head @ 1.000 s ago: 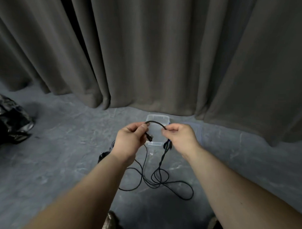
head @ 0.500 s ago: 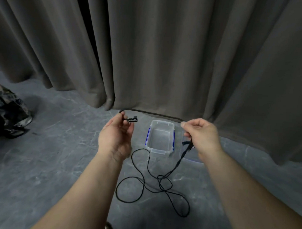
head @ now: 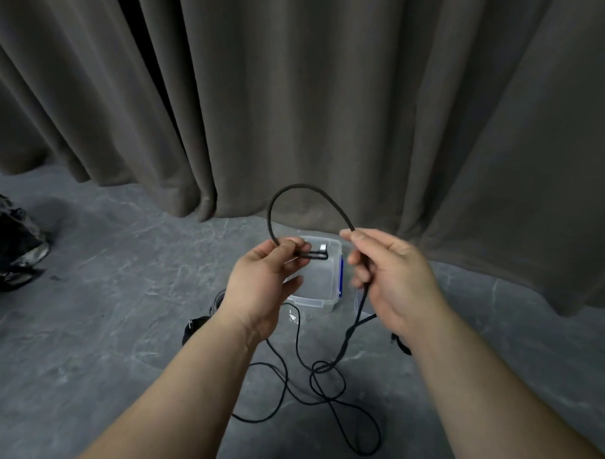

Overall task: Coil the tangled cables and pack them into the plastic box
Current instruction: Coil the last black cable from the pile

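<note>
The cable (head: 306,190) makes its first loop, pinched by both hands; next, the right hand (head: 392,277) should feed more slack to the left hand (head: 261,279).

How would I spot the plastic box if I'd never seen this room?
Find the grey curtain hanging to the floor; just before its hem, behind the two raised hands, sits the plastic box. It is clear and lidless with a blue clip on its side, unlike the black cable nearby.

Dim, even indoor light with soft, faint shadows on the grey floor (head: 85,324). Wide-angle bending curves the curtain (head: 299,92) folds at the edges. Slight motion blur softens the right hand (head: 392,280) fingers (head: 359,272); no glare.
</note>
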